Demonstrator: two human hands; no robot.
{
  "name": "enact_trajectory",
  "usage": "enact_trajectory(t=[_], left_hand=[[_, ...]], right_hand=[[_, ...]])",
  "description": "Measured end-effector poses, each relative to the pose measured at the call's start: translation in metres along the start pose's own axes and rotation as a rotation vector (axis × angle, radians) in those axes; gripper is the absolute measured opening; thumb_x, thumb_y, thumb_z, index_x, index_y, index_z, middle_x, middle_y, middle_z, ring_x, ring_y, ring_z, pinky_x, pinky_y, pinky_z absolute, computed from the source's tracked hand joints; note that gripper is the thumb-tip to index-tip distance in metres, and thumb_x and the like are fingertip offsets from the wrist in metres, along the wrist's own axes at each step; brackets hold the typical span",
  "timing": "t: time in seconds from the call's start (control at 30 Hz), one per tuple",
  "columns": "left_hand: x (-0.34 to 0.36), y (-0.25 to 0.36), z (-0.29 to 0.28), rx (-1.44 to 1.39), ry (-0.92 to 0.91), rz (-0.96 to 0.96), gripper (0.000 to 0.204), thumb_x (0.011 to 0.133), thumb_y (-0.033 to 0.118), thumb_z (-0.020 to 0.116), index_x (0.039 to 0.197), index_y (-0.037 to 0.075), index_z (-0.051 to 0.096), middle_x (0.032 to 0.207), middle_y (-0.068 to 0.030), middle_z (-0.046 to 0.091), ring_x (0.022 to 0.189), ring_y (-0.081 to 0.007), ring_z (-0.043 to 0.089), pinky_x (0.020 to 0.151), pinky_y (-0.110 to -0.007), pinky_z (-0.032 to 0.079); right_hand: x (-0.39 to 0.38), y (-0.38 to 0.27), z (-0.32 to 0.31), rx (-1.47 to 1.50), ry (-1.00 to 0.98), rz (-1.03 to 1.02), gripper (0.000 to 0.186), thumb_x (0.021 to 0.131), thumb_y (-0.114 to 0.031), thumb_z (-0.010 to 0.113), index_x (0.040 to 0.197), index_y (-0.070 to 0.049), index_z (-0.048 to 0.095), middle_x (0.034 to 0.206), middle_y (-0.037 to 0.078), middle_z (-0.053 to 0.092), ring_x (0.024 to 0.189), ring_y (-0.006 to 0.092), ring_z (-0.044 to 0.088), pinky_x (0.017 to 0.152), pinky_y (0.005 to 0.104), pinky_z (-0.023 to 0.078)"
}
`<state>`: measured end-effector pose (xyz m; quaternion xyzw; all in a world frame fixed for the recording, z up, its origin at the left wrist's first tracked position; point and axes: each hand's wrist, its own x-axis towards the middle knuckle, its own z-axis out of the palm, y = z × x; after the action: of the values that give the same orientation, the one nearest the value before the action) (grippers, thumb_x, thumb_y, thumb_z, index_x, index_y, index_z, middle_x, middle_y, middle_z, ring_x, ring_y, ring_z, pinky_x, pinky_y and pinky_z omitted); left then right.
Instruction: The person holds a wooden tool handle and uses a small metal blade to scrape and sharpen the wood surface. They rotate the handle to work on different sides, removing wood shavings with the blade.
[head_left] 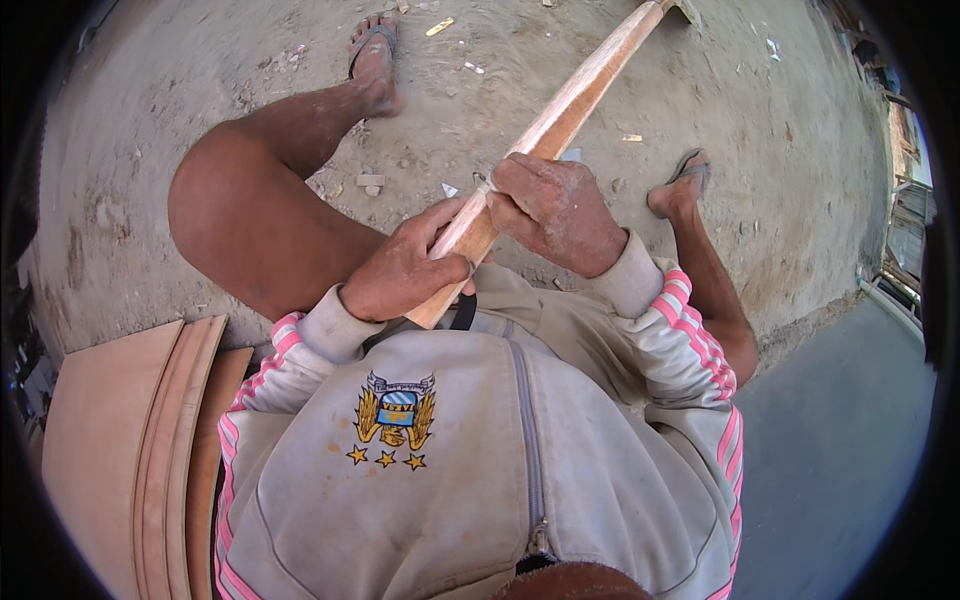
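A long, tapering piece of wood (585,95) with flat, faceted faces slants from my lap up toward the far right. One face is pale and another reddish-brown. My left hand (405,262) wraps round its near end, thumb on the upper side and fingers beneath. Higher along the wood, my right hand (560,212) is closed against its edge, dusty over the knuckles. A small bit of something shows by the right fingertips, too small to name. At the wood's far end a curved dark piece (688,12) shows, partly cut off by the frame.
Several thin wooden boards (105,420) lean at my lower left. Sandy ground (800,160) around my sandalled feet carries scattered chips and scraps, with a small wood offcut (371,181) near my left knee. A smooth grey surface (830,440) lies at the right.
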<state>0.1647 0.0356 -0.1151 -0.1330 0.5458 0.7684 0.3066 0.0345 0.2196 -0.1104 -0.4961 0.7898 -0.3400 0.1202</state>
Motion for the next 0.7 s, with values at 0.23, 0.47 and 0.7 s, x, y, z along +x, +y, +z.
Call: enact_trajectory(t=[0.23,0.47,0.7], left_hand=[[0.000,0.011,0.004,-0.023,-0.041,0.010,0.073,0.084,-0.001,0.052,0.153,0.001,0.029,0.111,-0.0121,0.062,0.078,-0.0129,0.063,0.073,-0.027,0.055],[0.000,0.005,0.003,0.059,-0.038,0.027,0.074,0.083,-0.001,0.051,0.153,0.001,0.028,0.109,-0.0125,0.062,0.077,-0.0132,0.064,0.073,-0.027,0.055],[-0.001,0.013,0.007,0.028,-0.005,-0.017,0.071,0.082,-0.001,0.051,0.150,0.000,0.032,0.106,-0.0120,0.062,0.077,-0.0139,0.065,0.072,-0.028,0.055]], right_hand=[[0.005,0.017,-0.013,-0.084,-0.017,0.079,0.016,0.089,-0.018,0.060,0.086,-0.004,0.054,0.078,0.014,0.060,0.071,0.0350,0.065,0.061,0.0456,0.052],[0.004,0.053,-0.005,-0.131,0.067,-0.025,0.013,0.086,-0.011,0.063,0.083,-0.003,0.052,0.077,0.014,0.055,0.066,0.0343,0.061,0.059,0.0435,0.050],[0.003,0.009,0.000,0.024,0.027,-0.036,0.015,0.086,-0.011,0.065,0.083,-0.003,0.053,0.080,0.013,0.056,0.069,0.0343,0.061,0.060,0.0420,0.051]])
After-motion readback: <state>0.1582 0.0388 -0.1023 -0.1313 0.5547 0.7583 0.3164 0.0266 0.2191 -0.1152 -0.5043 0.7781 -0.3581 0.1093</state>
